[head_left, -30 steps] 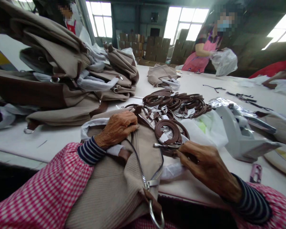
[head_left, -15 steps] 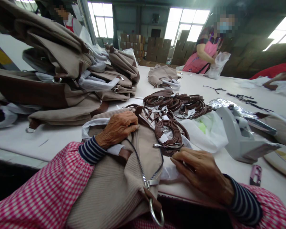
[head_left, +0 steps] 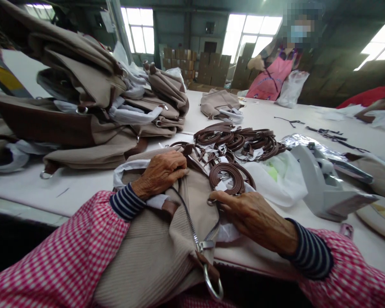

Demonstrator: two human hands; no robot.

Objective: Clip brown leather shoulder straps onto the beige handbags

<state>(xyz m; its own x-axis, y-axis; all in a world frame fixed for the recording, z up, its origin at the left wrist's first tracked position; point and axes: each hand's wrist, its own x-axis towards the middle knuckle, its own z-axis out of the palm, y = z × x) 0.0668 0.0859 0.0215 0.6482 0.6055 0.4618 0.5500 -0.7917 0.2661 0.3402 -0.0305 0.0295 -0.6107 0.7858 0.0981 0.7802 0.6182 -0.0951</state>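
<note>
Closest to you, that big metal ring (head_left: 208, 284) is dangling off its brown tab, so I'd be keeping it free of anything that could snag. The zipper pull (head_left: 207, 244) is sitting just beyond, with the teeth spreading apart behind it. Your beige corduroy handbag (head_left: 147, 256) is lying right in front of you, sagging over the near edge of the white worktable (head_left: 83, 188).

Your right hand (head_left: 253, 218) is doing the fiddly bit: thumb and forefinger are closing on a small metal clasp (head_left: 211, 202) at the bag's far side. It's probably part of the brown strap coil (head_left: 215, 176) just past it, but your hand is hiding the join. I'd be pinching the metal itself, not the leather, so it isn't twisting.

Your left hand (head_left: 160, 173) is doing good work, fingers curling tight on the bag's top near the wrapped handle (head_left: 157, 201). Can't tell how hard you're squeezing, but I'd be holding that fabric taut while the other hand is working.

Farther back, the strap heap (head_left: 259, 143) is crowding the coil, so tangling is looking like the main risk. The stacked handbags (head_left: 102, 145) are slumping well off to the left.
</note>
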